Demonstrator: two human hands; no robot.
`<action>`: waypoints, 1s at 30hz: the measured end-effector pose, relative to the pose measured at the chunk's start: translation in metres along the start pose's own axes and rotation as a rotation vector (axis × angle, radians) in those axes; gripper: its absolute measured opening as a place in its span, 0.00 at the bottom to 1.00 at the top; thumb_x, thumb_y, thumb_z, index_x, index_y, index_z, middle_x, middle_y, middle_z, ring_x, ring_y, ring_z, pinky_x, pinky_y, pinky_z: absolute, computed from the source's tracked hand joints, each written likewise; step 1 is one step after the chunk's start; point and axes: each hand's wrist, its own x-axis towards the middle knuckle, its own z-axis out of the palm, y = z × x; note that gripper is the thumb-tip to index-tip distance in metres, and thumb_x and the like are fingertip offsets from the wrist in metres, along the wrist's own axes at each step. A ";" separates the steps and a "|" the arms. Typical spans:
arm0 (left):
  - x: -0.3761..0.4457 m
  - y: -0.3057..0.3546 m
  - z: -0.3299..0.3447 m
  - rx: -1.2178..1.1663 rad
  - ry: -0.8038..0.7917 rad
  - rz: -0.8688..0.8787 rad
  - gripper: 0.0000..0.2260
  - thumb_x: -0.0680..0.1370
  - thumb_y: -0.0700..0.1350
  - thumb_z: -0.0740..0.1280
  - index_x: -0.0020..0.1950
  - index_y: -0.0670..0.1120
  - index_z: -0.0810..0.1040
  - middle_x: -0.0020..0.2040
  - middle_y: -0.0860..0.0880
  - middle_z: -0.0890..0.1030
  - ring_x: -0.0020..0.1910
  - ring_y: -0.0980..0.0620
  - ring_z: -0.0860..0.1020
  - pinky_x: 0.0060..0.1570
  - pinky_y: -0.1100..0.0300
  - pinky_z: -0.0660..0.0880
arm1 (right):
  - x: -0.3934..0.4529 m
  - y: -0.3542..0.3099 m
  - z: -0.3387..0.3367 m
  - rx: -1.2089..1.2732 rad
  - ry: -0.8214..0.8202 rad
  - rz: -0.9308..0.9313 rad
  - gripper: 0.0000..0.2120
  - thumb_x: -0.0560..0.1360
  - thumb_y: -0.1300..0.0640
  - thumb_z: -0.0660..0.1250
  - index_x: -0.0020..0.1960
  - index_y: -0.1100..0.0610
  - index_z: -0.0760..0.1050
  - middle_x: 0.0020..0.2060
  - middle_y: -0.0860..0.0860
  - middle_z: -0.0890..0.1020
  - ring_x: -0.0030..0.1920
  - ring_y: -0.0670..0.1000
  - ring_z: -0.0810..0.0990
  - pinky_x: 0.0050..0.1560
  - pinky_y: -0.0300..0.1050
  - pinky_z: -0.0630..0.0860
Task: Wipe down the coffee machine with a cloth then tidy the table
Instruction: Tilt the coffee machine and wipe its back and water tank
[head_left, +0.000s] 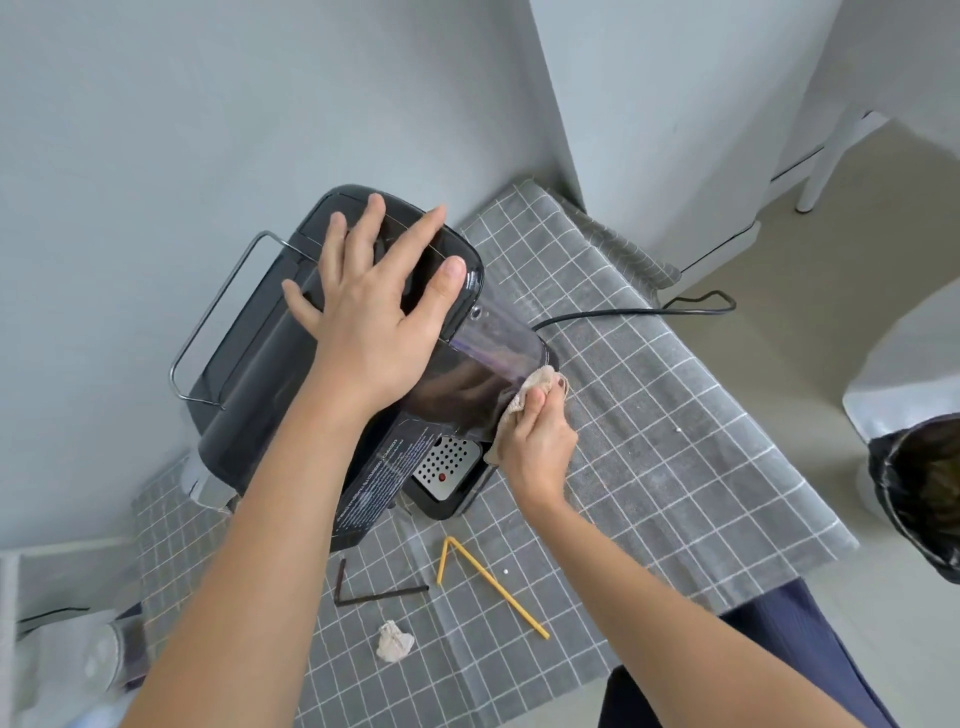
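left hand (371, 306) lay flat, fingers spread, on the machine (291, 332); right hand (537, 441) gripped a cloth (540, 382) against its side. machine's long axis ran toward the wall; label unreadable.

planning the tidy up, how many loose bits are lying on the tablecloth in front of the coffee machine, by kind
bent straws: 2, the yellow straw and the dark brown straw
crumpled paper wad: 1
small white crumbs: 2, one crumb beside the yellow straw and a second crumb farther right
total: 5
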 end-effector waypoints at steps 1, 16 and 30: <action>0.000 0.000 0.000 0.000 -0.003 0.000 0.20 0.78 0.65 0.53 0.70 0.70 0.60 0.79 0.56 0.50 0.77 0.54 0.41 0.67 0.32 0.35 | -0.002 0.002 -0.003 -0.004 -0.022 -0.014 0.21 0.83 0.47 0.49 0.65 0.61 0.70 0.43 0.59 0.83 0.39 0.58 0.80 0.39 0.42 0.70; 0.000 0.001 -0.002 0.000 -0.004 -0.003 0.19 0.79 0.63 0.52 0.70 0.69 0.61 0.79 0.56 0.50 0.77 0.55 0.41 0.67 0.33 0.35 | 0.045 -0.025 -0.017 0.006 -0.019 -0.115 0.15 0.84 0.50 0.52 0.51 0.57 0.73 0.40 0.54 0.81 0.36 0.53 0.76 0.40 0.48 0.71; 0.001 0.001 -0.002 -0.027 0.009 0.002 0.17 0.81 0.60 0.50 0.70 0.69 0.61 0.79 0.56 0.51 0.77 0.55 0.41 0.67 0.33 0.35 | -0.015 -0.010 -0.071 0.000 -0.025 -0.120 0.14 0.83 0.54 0.57 0.45 0.60 0.76 0.38 0.54 0.81 0.38 0.51 0.79 0.42 0.49 0.77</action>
